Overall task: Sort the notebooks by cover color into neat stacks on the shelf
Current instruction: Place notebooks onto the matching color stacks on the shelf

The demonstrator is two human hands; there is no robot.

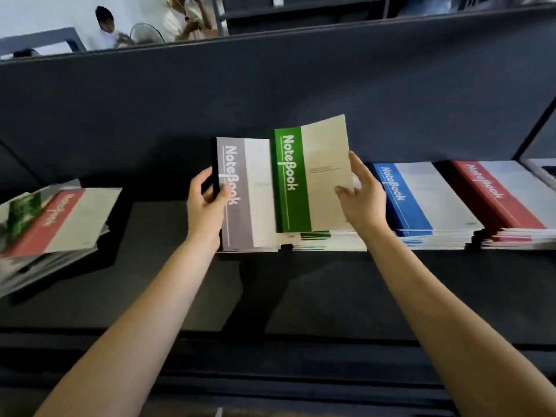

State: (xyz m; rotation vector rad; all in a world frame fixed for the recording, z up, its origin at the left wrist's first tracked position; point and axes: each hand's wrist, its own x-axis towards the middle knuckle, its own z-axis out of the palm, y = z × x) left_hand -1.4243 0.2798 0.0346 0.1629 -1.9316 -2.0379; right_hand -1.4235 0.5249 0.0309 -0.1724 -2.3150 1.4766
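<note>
Green notebook (313, 176) pinched in right hand (361, 197); left hand (207, 203) grips grey notebook (246, 194); advise squaring it onto green stack (313, 237) beneath grip.

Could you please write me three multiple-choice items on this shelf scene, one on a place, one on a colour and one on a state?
1. Where is the blue stack?
A) between the green stack and the red stack
B) at the far right end
C) under the green stack

2. The left hand holds a notebook; what colour is its band?
A) blue
B) yellow
C) grey

3. How is the green notebook in the right hand?
A) flat under a stack
B) held tilted over the green stack
C) torn in half

Answers:
1 A, green lies on its left and red on its right.
2 C, the thumb lies on a grey band.
3 B, its far end stands raised over the stack.
</note>
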